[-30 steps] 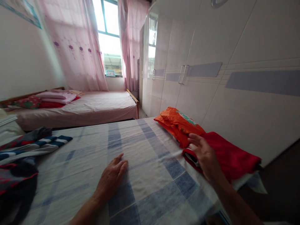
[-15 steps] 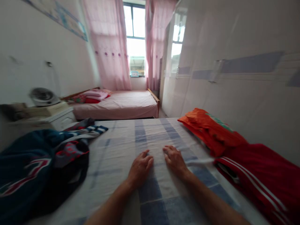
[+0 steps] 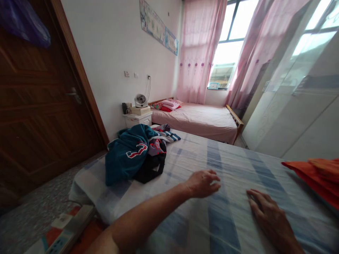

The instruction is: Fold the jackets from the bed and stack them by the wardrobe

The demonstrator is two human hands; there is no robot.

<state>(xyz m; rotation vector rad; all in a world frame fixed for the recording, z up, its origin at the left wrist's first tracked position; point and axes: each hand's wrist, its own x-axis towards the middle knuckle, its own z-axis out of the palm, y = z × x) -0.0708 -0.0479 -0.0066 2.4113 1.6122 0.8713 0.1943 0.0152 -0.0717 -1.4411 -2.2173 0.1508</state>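
Note:
Both hands are over a bed covered with a blue and white checked sheet [image 3: 185, 218]. My left hand [image 3: 203, 183] is near the middle of the sheet, fingers loosely curved and apart, holding nothing; whether it touches the cloth I cannot tell. To its right, my right hand [image 3: 270, 215] is low over the sheet with fingers stretched forward and nothing in them. A heap of clothes lies to the left: a teal sweatshirt [image 3: 127, 162] with a red and white mark, and a black garment [image 3: 150, 167]. At the right edge lies an orange garment [image 3: 317, 176], partly out of view.
A wooden door [image 3: 34, 102] stands at the left. Beyond the bed are a white nightstand [image 3: 137, 120] with a small fan [image 3: 141, 100], and a second bed with a pink sheet [image 3: 201, 118]. White wardrobe doors [image 3: 286, 116] line the right. A power strip [image 3: 69, 233] is at lower left.
The view has swung left, bringing in the door and power strip. The dark red garment has left the view. My hands are now farther apart.

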